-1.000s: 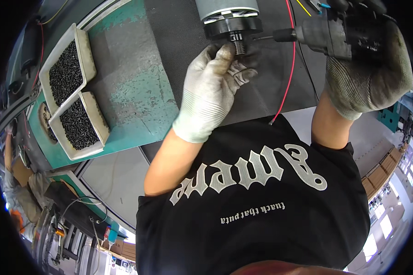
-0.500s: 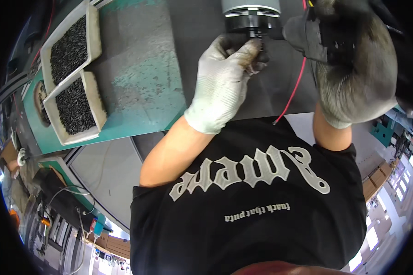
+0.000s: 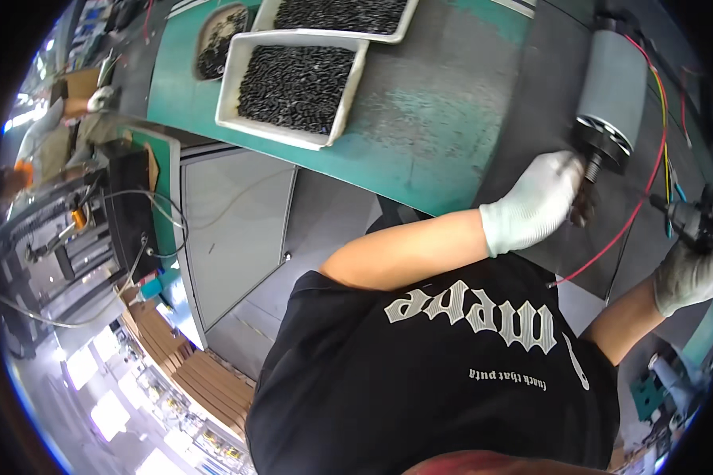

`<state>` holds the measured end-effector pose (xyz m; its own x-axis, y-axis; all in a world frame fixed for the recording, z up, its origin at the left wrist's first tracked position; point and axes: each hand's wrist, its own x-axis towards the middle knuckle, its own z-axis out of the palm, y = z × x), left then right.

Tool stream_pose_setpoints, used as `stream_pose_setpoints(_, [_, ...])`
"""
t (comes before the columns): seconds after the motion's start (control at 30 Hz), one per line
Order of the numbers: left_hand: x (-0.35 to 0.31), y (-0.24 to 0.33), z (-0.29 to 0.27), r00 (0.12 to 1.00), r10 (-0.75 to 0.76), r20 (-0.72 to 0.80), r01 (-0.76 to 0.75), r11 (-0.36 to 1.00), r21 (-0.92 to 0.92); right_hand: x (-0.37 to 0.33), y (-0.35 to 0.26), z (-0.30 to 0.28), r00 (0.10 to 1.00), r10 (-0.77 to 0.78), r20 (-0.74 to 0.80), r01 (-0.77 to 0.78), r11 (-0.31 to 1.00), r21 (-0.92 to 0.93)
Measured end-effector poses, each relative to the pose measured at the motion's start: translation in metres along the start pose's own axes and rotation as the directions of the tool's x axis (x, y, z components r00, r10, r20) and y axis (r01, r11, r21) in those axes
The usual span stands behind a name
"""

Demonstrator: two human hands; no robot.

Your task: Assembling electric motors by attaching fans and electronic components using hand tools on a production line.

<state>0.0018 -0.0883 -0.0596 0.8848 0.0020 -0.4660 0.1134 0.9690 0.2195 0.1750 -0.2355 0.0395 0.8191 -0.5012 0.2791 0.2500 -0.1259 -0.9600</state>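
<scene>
A grey cylindrical motor (image 3: 615, 83) with a black end cap lies at the right, its ribbed shaft (image 3: 592, 171) toward me. My left hand (image 3: 535, 198), in a white glove with darkened fingertips, is closed around the shaft's near end; what else the fingers may cover is hidden. My right hand (image 3: 687, 277), in a greyish glove, grips a black tool with a narrow nose (image 3: 678, 212) at the right rim. The nose is apart from the motor. The tool's far part is cut off, so its exact kind cannot be made out.
Two white trays of small black parts (image 3: 297, 89) stand on the green, worn bench (image 3: 420, 150), beside a smaller container (image 3: 208, 43). A red wire (image 3: 627, 226) runs from the motor toward me, with yellow wires alongside. At left, another person's gloved hand (image 3: 101, 98) shows.
The view has swung left, so the trays and bench sit farther right. My right hand and its tool have drawn away from the shaft to the right. My left hand stays at the shaft.
</scene>
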Motion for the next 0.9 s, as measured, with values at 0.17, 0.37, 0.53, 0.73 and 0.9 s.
stream_pose_setpoints(0.17, [-0.083,0.133,-0.027,0.519,0.324,0.791,0.209,-0.945,0.251,0.025,0.069,-0.081,0.864,-0.053,0.500,-0.109,0.951,0.290])
stream_pose_setpoints(0.37, [-0.116,0.262,-0.094,0.517,0.825,0.231,0.642,-0.551,0.533,0.025,0.077,-0.085,0.832,-0.102,0.545,-0.076,0.952,0.295])
stream_pose_setpoints(0.53, [-0.111,0.271,-0.095,0.629,0.743,0.229,0.624,-0.659,0.420,0.018,0.079,-0.081,0.844,-0.107,0.526,-0.070,0.950,0.305])
stream_pose_setpoints(0.73, [-0.115,0.272,-0.081,0.664,0.690,0.286,0.561,-0.714,0.420,0.010,0.065,-0.069,0.859,-0.067,0.508,-0.085,0.960,0.269])
stream_pose_setpoints(0.9, [-0.140,0.235,-0.041,0.504,0.825,0.255,0.139,-0.369,0.919,-0.002,0.039,-0.068,0.878,-0.033,0.478,-0.113,0.955,0.274])
